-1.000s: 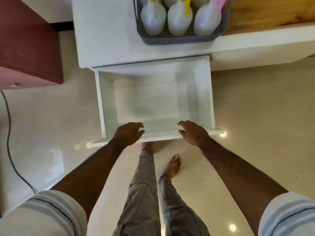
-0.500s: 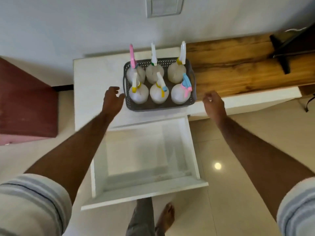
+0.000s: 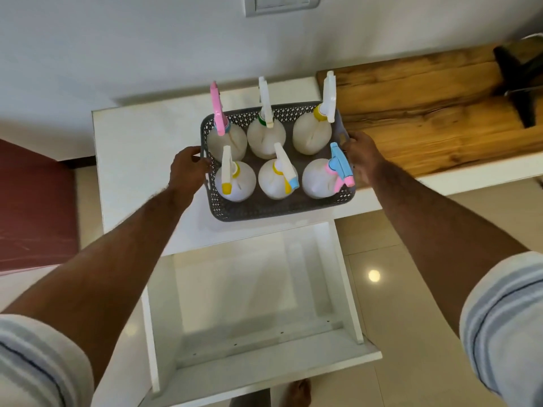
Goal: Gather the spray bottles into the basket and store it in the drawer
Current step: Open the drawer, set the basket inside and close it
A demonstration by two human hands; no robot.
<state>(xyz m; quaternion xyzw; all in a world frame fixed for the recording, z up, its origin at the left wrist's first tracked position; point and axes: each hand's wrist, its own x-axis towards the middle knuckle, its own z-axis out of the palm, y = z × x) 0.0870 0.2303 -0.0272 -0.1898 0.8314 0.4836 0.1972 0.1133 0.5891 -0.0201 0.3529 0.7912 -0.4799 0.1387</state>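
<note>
Basket (image 3: 273, 208) of six spray bottles (image 3: 277, 179) is sitting on the white tabletop (image 3: 141, 148), left hand (image 3: 188, 171) gripping its left handle with fingers curled, right hand (image 3: 361, 158) clamping the right rim, open drawer (image 3: 252, 368) waiting just below.

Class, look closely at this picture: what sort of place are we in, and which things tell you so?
Probably a room in a home: a white cabinet with its drawer pulled open, a wooden bench top against the wall, a switch plate, and a glossy tiled floor.
</note>
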